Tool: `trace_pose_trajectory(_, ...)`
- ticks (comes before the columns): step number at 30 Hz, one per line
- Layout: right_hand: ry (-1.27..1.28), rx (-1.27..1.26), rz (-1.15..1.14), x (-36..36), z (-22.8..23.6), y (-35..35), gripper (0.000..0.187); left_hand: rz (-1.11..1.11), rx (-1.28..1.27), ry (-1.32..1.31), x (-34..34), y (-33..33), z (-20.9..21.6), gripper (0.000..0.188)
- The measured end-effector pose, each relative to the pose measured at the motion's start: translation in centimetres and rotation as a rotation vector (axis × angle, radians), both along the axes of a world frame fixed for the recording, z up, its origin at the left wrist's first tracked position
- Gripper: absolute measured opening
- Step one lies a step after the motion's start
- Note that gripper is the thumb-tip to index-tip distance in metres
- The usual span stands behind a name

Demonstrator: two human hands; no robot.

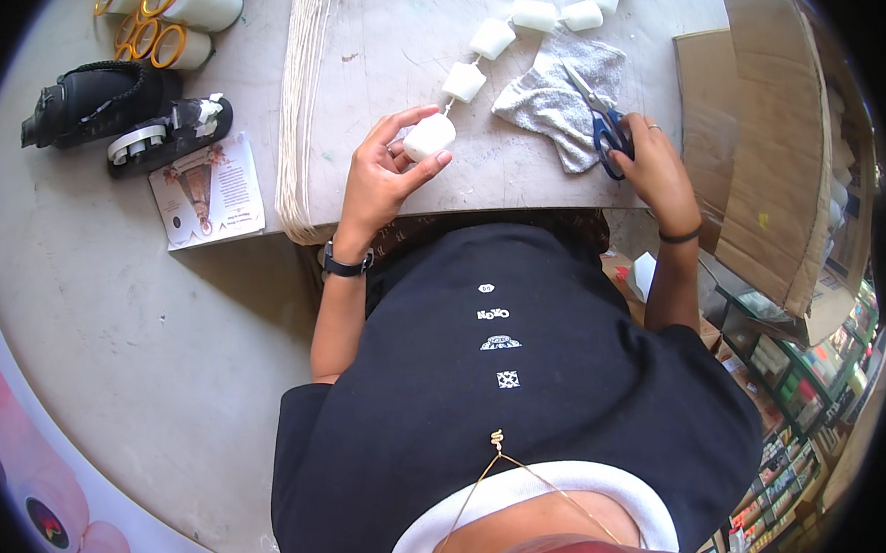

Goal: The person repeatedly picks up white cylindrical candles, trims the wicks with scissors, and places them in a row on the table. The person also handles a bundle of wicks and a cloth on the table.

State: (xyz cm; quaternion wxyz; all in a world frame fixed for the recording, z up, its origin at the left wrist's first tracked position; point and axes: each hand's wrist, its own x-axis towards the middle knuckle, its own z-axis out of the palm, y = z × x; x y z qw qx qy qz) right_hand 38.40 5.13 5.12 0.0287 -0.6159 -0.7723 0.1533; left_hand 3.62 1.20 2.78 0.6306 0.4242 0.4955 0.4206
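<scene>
My left hand (385, 171) holds a short white candle (430, 137) between thumb and fingers, just above the table's near edge. A thin wick joins this candle to a row of similar white candles (492, 39), which curves away to the far right across the table. At the right, the fingers of my right hand (658, 168) are closed on the blue handles of a pair of scissors (608, 128). The scissor blades point away from me, over a crumpled grey-white cloth (559, 95). How the fingers sit in the handle loops is partly hidden.
A bundle of long cream cords (299, 114) runs down the table left of my left hand. Further left are a black bottle (103, 102), a tape dispenser (170, 137), a printed card (208, 194) and rolls of tape (175, 45). An open cardboard box (767, 149) stands close on the right.
</scene>
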Motion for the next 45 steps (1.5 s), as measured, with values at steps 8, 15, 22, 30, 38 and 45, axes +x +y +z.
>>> trace_pose_trajectory(8, 0.159, 0.024, -0.053, 1.0, -1.1, -1.9, 0.035, -0.021, 0.023, -0.205, -0.1, 0.0, -2.0, 0.055)
trace_pose_trajectory(15, 0.767, -0.558, -0.140, -0.6, 3.7, -2.8, 0.028, 0.009, -0.078, -0.378, 0.1, -0.6, -2.0, 0.057)
trace_pose_trajectory(22, 1.062, -1.232, 0.021, -3.7, 0.3, -2.5, 0.038, -0.078, -0.041, -0.277, -1.0, -1.2, -2.9, 0.064)
trace_pose_trajectory(30, 1.022, -1.258, -0.003, -6.3, -0.2, -0.8, 0.048, -0.114, -0.034, -0.244, -1.1, -1.7, -2.6, 0.065)
trace_pose_trajectory(38, 1.060, -1.289, 0.013, -6.4, -1.1, 0.0, 0.043, -0.100, -0.025, -0.285, -1.1, -1.9, -2.3, 0.057)
trace_pose_trajectory(45, 1.014, -1.273, -0.002, -7.1, -0.8, 0.5, 0.039, -0.104, -0.037, -0.289, -1.3, -2.1, -1.7, 0.057)
